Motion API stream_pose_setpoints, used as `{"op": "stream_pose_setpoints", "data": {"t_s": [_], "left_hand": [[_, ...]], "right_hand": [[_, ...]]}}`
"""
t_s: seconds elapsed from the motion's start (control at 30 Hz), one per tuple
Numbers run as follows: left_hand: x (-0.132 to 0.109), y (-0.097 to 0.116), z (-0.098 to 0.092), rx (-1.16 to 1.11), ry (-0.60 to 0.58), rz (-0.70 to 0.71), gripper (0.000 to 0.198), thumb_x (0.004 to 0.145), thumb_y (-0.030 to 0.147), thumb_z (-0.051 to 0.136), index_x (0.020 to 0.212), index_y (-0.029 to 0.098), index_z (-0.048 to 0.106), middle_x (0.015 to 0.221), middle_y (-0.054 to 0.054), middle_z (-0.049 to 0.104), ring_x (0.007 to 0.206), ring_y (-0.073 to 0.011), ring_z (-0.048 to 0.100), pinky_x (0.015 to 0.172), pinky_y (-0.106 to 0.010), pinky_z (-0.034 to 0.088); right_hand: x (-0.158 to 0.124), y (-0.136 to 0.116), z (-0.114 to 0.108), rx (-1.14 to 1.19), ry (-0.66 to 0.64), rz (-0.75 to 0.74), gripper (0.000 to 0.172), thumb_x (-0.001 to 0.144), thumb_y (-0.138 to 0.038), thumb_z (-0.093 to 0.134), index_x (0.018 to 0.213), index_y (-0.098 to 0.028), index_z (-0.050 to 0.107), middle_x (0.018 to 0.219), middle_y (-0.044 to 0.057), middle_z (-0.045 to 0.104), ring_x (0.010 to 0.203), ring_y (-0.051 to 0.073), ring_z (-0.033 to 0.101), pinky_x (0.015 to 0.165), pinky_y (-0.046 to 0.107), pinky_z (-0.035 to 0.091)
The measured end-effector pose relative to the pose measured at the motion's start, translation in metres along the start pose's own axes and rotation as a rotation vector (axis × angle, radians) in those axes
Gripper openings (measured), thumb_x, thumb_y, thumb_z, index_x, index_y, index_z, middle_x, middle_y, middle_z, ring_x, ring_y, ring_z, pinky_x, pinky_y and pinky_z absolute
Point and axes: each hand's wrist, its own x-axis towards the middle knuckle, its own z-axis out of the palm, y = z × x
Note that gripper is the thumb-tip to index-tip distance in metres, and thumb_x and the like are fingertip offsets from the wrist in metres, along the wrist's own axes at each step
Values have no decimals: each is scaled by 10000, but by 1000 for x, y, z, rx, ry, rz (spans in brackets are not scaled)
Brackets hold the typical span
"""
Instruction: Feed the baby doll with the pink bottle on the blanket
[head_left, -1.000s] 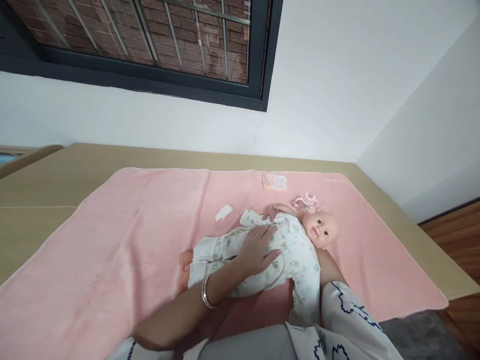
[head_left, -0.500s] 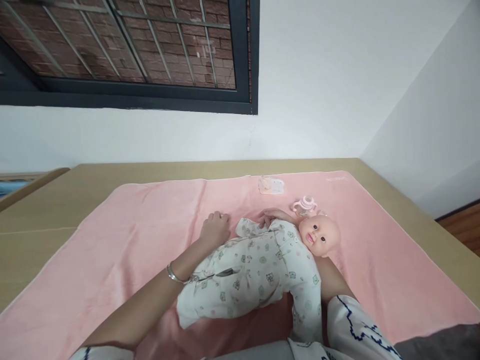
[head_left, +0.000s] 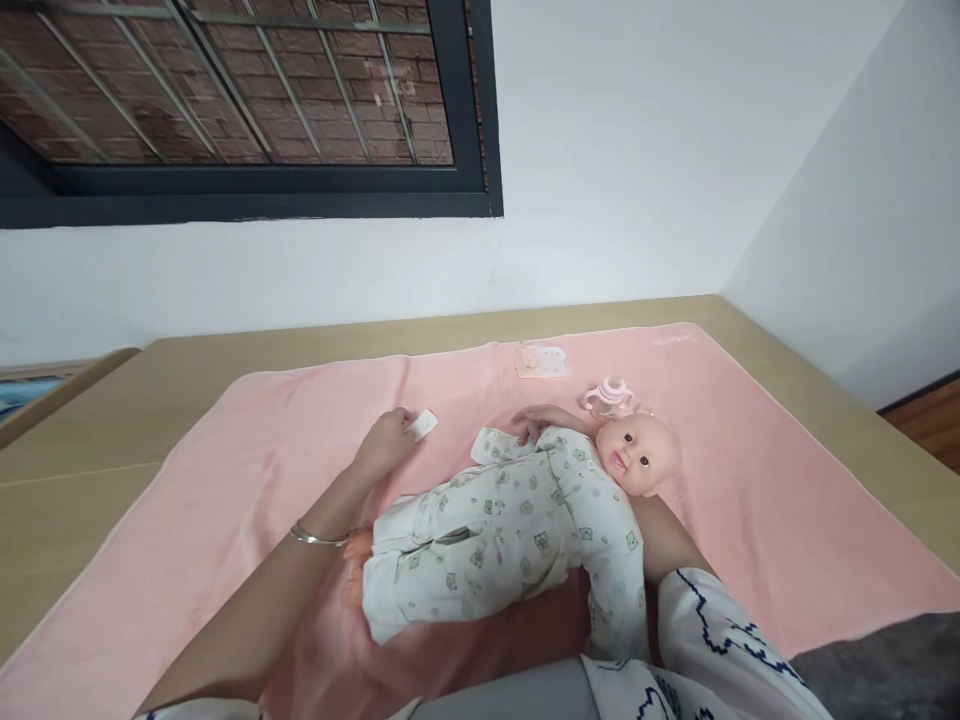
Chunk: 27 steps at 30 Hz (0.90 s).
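Observation:
A baby doll (head_left: 525, 515) in a white printed sleepsuit lies on a pink blanket (head_left: 225, 500), head to the right. My left hand (head_left: 388, 443) is closed round a small white piece (head_left: 422, 423) just left of the doll's raised arm. A silver bangle (head_left: 316, 538) sits on that wrist. My right forearm (head_left: 664, 545) runs under the doll's neck and shoulders; the right hand itself is hidden beneath the doll.
A small pink bottle (head_left: 606, 396) lies beside the doll's head, and a pale packet (head_left: 540, 360) lies near the blanket's far edge. The blanket covers a beige table (head_left: 90, 420) set against a white wall. A dark-framed window (head_left: 247, 100) is above.
My left hand left the doll's belly, reached to the small white piece on the blanket and closed on it. The doll shifted slightly on my right arm.

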Motion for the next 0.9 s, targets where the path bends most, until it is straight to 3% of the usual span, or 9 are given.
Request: {"op": "stream_pose_setpoints", "data": {"t_s": [0.17, 0.33, 0.5, 0.73, 0.9], "left_hand": [[-1, -1, 11, 30, 30, 109, 225, 776, 255, 569, 961, 162, 657, 1088, -142, 667, 1044, -289, 634, 888, -333, 494], [6, -7, 20, 33, 40, 200, 220, 810, 255, 537, 943, 194, 701, 1148, -117, 656, 1118, -280, 603, 940, -353, 497], [13, -11, 24, 43, 28, 251, 357, 874, 216, 420, 1054, 194, 727, 1197, -105, 643, 1159, -240, 599, 1015, -351, 477], [12, -2, 22, 125, 27, 198, 410, 908, 418, 487, 1183, 180, 676, 1204, -149, 641, 1169, -297, 597, 962, -391, 511], [7, 6, 11, 206, 51, 180, 401, 927, 234, 391, 1208, 143, 660, 1129, -177, 673, 1069, -319, 649, 851, -397, 534]], "right_hand": [[2, 17, 4, 129, 120, 24, 456, 849, -573, 574, 1107, -200, 626, 735, 51, 560, 987, 191, 631, 929, 326, 549], [-3, 25, 0, 99, 37, -74, 513, 756, -544, 696, 1144, -224, 601, 791, 59, 565, 1042, 187, 619, 930, 324, 541], [-4, 29, 2, 143, 53, -129, 575, 727, -548, 718, 1179, -225, 571, 763, 35, 524, 1011, 182, 628, 929, 321, 543], [-5, 25, 1, 104, 55, -83, 619, 693, -577, 753, 1169, -234, 556, 805, 42, 545, 1047, 194, 619, 895, 309, 548], [-3, 9, -2, 102, -9, -4, 457, 850, -565, 596, 1126, -201, 577, 696, 20, 505, 1008, 167, 639, 903, 284, 548]]}}
